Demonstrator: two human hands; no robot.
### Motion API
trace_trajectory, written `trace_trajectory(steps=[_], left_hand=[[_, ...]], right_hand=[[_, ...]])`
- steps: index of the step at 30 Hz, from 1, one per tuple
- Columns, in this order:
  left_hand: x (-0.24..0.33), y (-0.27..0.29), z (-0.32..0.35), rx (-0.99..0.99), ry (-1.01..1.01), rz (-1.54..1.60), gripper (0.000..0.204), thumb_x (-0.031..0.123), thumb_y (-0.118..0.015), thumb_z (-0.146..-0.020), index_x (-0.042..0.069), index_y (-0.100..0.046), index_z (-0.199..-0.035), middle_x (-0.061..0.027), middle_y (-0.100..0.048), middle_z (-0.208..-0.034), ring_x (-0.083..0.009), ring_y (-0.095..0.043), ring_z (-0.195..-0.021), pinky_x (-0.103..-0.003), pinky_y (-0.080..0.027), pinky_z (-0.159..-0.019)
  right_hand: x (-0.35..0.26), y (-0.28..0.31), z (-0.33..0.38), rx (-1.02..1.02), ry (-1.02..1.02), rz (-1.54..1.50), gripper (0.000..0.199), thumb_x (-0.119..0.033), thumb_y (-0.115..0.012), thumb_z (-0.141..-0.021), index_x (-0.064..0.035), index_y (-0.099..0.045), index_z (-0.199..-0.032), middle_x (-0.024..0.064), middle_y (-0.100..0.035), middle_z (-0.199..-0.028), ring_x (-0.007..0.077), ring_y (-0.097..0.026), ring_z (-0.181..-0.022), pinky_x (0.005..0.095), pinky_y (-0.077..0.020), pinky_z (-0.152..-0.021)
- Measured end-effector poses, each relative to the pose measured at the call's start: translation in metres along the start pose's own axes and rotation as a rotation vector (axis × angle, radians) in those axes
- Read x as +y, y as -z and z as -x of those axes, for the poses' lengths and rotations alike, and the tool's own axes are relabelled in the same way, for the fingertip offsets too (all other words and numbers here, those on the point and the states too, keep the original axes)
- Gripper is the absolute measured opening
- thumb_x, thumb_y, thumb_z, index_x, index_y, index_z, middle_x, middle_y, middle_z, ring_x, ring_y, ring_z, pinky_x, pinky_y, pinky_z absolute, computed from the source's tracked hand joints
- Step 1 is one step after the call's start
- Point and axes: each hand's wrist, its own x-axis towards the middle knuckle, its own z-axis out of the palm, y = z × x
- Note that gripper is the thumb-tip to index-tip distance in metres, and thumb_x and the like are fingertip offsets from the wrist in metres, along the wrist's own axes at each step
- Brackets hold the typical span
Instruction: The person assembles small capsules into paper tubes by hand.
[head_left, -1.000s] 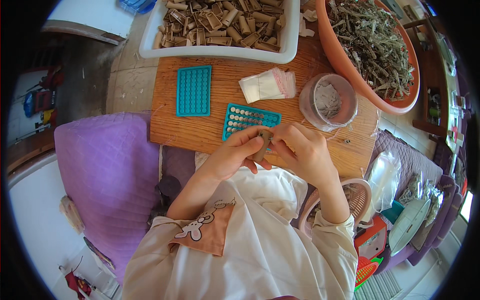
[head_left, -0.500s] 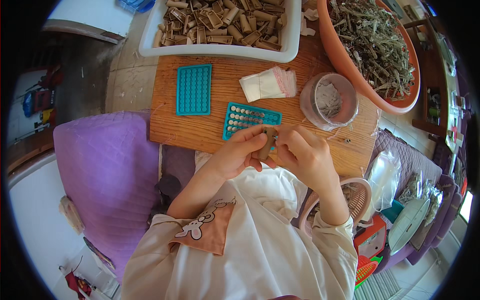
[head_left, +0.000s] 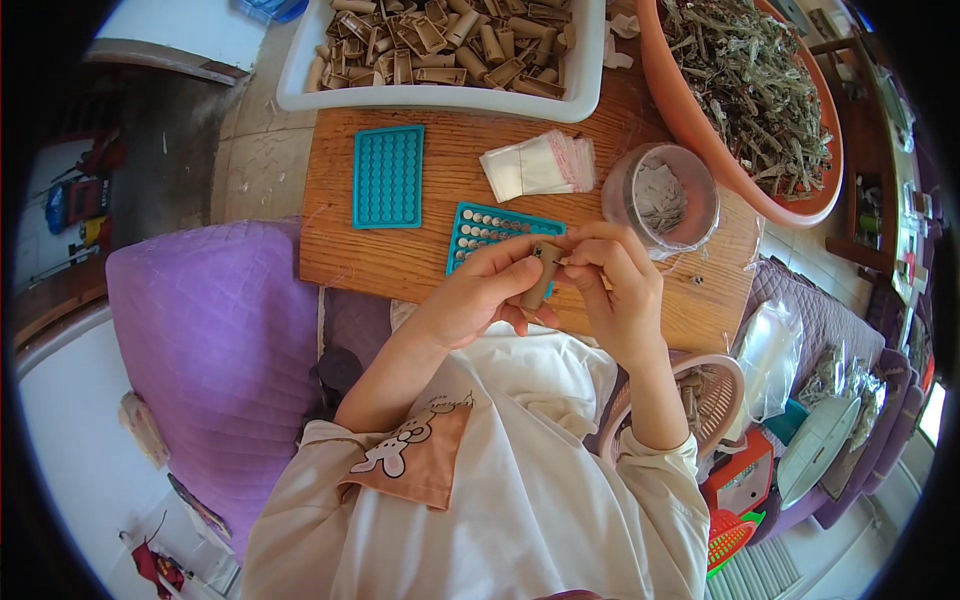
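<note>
My left hand [head_left: 478, 292] grips a tan plastic casing [head_left: 541, 283], shaped like a small tube and held tilted in front of my body. Close to the casing's upper end, my right hand [head_left: 622, 285] has thumb and fingertips pinched together. A tiny thin bit shows at those fingertips, too small to name. Just beyond my hands lies a teal tray [head_left: 459, 247] holding rows of round silver discs [head_left: 487, 222], partly covered by my fingers. Another teal tray [head_left: 388, 178], with round hollows, rests farther left on the table.
A white bin [head_left: 440, 97] of tan casings stands at the back. Clear plastic bags [head_left: 535, 167] lie beside a round tub [head_left: 625, 195] with pale flakes. An orange basin [head_left: 665, 75] full of wrapped strips sits far right. A pink basket [head_left: 733, 395] is by my right forearm.
My right hand has drawn slightly to the right of the casing, its fingers less curled. The casing has shifted slightly up and right in my left hand.
</note>
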Motion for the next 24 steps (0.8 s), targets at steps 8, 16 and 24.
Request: trace_trajectory(steps=[8, 16, 24], left_hand=[[0.001, -0.004, -0.003, 0.053, -0.041, -0.025, 0.036, 0.027, -0.039, -0.091, 0.006, -0.039, -0.121, 0.0004, -0.048, -0.073, -0.0146, -0.062, -0.071, -0.018, -0.041, -0.045], [0.001, -0.008, -0.005, 0.137, -0.064, -0.107, 0.031, 0.023, -0.036, -0.093, 0.004, -0.043, -0.116, 0.0001, -0.046, -0.067, -0.0082, -0.054, -0.056, -0.017, -0.035, -0.041], [-0.011, 0.001, -0.014, 0.05, -0.008, -0.107, 0.031, 0.026, -0.036, -0.093, 0.003, -0.044, -0.112, 0.0009, -0.045, -0.065, -0.0071, -0.053, -0.055, -0.017, -0.034, -0.041]], right_hand=[[-0.001, -0.003, -0.003, -0.049, -0.052, 0.07, 0.011, 0.007, -0.054, -0.074, 0.001, -0.047, -0.081, 0.0115, -0.052, -0.091, 0.0266, -0.055, -0.075, 0.0321, -0.0473, -0.059], [0.005, -0.006, -0.001, -0.087, -0.065, 0.063, 0.012, 0.008, -0.053, -0.074, 0.0007, -0.047, -0.082, 0.0124, -0.052, -0.09, 0.029, -0.054, -0.077, 0.0332, -0.0461, -0.061], [0.013, 0.002, 0.002, -0.135, -0.06, 0.035, 0.014, 0.008, -0.055, -0.072, 0.0006, -0.048, -0.082, 0.0122, -0.053, -0.089, 0.0295, -0.053, -0.076, 0.0333, -0.0455, -0.062]])
